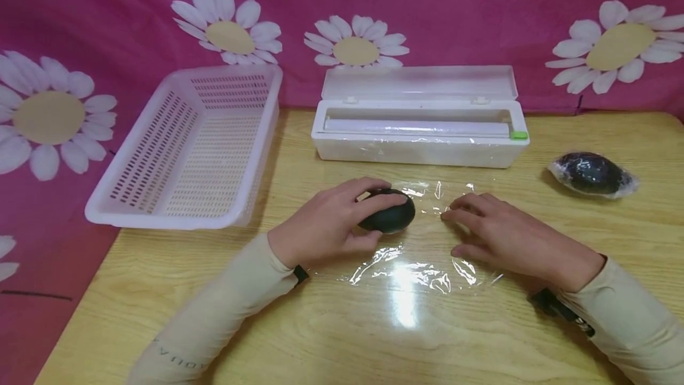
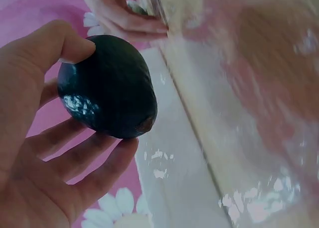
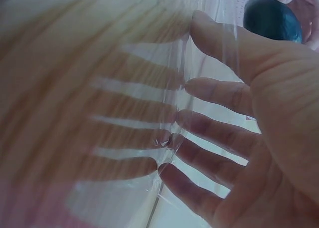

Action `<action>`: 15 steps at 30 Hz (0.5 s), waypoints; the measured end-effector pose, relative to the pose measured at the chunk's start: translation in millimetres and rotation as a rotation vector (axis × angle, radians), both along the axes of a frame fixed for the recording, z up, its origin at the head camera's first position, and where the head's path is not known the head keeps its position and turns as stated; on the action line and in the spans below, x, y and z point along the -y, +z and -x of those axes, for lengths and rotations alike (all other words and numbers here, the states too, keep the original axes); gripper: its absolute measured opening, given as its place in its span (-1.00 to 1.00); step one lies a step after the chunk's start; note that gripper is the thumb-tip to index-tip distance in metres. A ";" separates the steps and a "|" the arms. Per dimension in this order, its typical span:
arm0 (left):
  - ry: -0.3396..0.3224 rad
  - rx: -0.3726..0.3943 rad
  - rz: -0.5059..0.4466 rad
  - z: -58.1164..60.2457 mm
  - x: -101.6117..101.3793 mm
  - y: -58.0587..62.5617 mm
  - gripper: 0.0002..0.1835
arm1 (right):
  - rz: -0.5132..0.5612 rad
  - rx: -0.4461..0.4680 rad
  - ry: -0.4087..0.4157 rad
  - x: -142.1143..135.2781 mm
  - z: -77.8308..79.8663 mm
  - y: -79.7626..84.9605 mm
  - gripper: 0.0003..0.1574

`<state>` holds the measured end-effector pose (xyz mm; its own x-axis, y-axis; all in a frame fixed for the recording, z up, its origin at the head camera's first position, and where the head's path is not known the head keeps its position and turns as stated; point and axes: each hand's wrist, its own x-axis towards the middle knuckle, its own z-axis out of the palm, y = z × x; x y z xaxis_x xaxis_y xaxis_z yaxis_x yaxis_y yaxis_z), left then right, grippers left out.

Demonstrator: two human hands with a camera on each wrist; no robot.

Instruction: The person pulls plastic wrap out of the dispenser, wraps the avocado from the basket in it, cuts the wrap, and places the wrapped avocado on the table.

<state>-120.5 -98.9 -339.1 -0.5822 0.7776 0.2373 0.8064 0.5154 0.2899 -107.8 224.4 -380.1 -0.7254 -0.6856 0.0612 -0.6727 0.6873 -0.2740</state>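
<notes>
My left hand (image 1: pixel 326 218) grips a dark green avocado (image 1: pixel 392 215) over the middle of the table, thumb and fingers curled about it. In the left wrist view the brown stem end of the avocado (image 2: pixel 112 88) shows near the fingertips. A sheet of clear cling film (image 1: pixel 422 278) lies creased and shiny on the wood beneath both hands. My right hand (image 1: pixel 518 239) is over the film's right part, its fingers spread and slightly bent. Fingertips (image 3: pixel 197 86) touch the film in the right wrist view, with nothing gripped.
A white cling film box (image 1: pixel 417 150) stands behind the hands, lid up, roll (image 1: pixel 417 128) inside, green cutter slider at its right end. On the right lies a film-wrapped avocado (image 1: pixel 590 174). A white slotted basket (image 1: pixel 160 218) is at the left. Flowered cloth (image 1: pixel 454 10) hangs behind.
</notes>
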 end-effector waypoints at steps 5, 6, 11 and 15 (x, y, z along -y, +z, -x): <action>-0.063 0.037 0.004 -0.4 -9.9 -7.0 -0.39 | -0.007 0.014 -0.007 -0.1 -0.2 0.5 -0.29; -0.071 0.045 0.010 -0.7 -11.4 -8.0 -0.39 | -0.011 0.018 -0.010 -0.1 -0.5 0.8 -0.29; -0.083 0.098 0.045 -3.1 -17.4 -11.3 -0.36 | -0.010 0.027 -0.007 0.2 -0.6 1.4 -0.29; -0.089 0.124 0.077 -4.3 -20.7 -14.2 -0.36 | -0.010 0.023 -0.003 0.5 -0.2 0.9 -0.29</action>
<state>-116.2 -78.2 -353.3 -0.5316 0.8404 0.1053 0.8101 0.4683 0.3527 -107.5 223.9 -379.2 -0.7286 -0.6839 0.0378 -0.6642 0.6919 -0.2828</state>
